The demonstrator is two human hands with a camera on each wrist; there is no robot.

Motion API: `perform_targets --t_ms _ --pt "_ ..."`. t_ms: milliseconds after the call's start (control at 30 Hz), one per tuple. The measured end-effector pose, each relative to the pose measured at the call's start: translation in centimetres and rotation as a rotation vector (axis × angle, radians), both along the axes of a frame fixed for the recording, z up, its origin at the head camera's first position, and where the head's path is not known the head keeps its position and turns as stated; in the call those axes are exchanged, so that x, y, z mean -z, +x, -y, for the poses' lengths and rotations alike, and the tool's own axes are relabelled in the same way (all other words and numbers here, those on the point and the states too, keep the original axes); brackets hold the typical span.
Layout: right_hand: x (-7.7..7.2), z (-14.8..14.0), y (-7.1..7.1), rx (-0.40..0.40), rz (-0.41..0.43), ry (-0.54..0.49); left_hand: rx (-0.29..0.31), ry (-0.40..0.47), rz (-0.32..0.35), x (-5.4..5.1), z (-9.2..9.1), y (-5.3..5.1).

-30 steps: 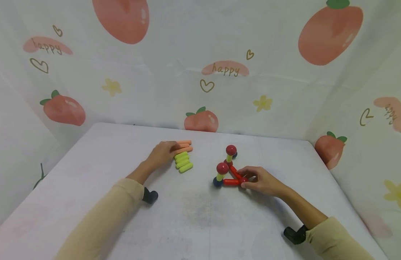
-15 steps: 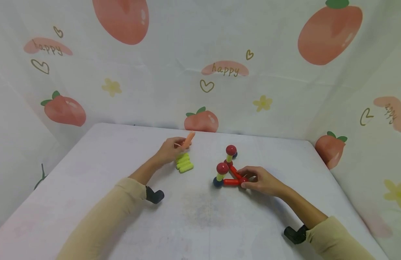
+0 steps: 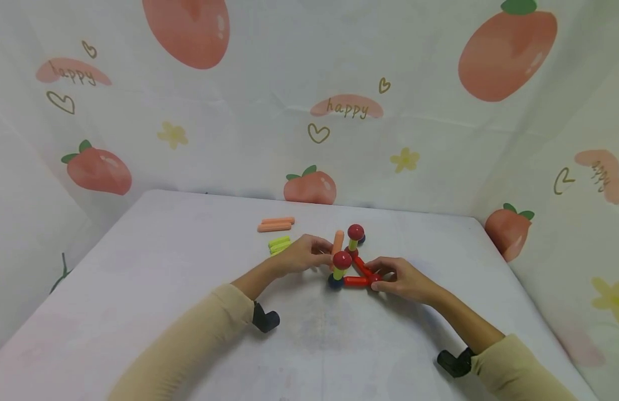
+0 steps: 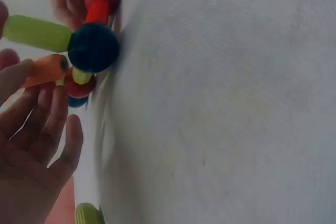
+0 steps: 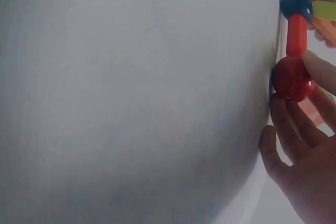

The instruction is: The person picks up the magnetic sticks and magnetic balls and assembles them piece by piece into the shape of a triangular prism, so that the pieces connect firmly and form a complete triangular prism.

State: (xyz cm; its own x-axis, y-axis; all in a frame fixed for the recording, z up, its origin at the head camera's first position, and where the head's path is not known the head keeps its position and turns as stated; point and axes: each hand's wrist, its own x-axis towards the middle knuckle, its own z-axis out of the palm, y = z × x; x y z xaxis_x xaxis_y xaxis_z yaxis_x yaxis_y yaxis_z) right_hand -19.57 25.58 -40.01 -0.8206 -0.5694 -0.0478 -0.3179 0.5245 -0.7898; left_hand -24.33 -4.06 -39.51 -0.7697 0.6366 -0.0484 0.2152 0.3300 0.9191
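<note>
My left hand [image 3: 305, 255] pinches an orange stick [image 3: 337, 243] between thumb and fingers. In the left wrist view, the orange stick's holed end [image 4: 63, 62] lies close to a dark blue ball [image 4: 93, 48]; whether they touch I cannot tell. That ball belongs to a ball-and-stick frame on the table, where two red sticks [image 3: 356, 282] form a V. Short yellow-green sticks stand on it, topped by red balls [image 3: 342, 260]. My right hand [image 3: 401, 278] grips the red ball [image 5: 293, 80] at the V's corner.
Two orange sticks [image 3: 275, 227] lie side by side toward the table's back. In front of them are yellow-green sticks [image 3: 279, 241], partly hidden by the left hand. A printed cloth [image 3: 239, 139] hangs behind the white table [image 3: 309, 356].
My left hand has picked an orange stick from the pile and carried it right, to the frame. Two orange sticks stay behind. The right hand keeps its hold on the red ball.
</note>
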Motion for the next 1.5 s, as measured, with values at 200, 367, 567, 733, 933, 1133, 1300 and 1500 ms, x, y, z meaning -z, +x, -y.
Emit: perform_targets --t_ms 200,367,567,733,933,1133,1300,1500 --pt "0.1 0.1 0.0 -0.009 -0.015 0.000 0.085 -0.051 0.004 -0.2 -0.8 -0.1" --pt "0.2 0.1 -0.1 -0.005 -0.015 0.006 0.098 -0.054 0.029 -0.3 -1.2 0.0" --pt "0.3 0.1 -0.1 0.006 -0.012 0.014 0.030 -0.001 0.022 -0.2 -2.2 0.1" --pt "0.3 0.0 -0.1 -0.006 -0.031 0.004 0.026 0.038 -0.007 -0.6 -3.0 0.1" --pt "0.3 0.1 -0.1 0.002 -0.024 0.000 0.062 0.024 0.012 -0.9 -3.4 -0.5" --pt "0.2 0.2 -0.1 0.004 -0.017 0.008 0.000 -0.012 0.013 -0.8 -3.6 -0.7" --pt "0.1 0.1 -0.1 0.001 -0.023 0.005 -0.057 -0.038 -0.004 -0.8 -4.0 -0.8" --pt "0.1 0.1 -0.1 -0.012 -0.031 -0.004 -0.071 -0.061 -0.012 -1.1 -4.4 -0.6"
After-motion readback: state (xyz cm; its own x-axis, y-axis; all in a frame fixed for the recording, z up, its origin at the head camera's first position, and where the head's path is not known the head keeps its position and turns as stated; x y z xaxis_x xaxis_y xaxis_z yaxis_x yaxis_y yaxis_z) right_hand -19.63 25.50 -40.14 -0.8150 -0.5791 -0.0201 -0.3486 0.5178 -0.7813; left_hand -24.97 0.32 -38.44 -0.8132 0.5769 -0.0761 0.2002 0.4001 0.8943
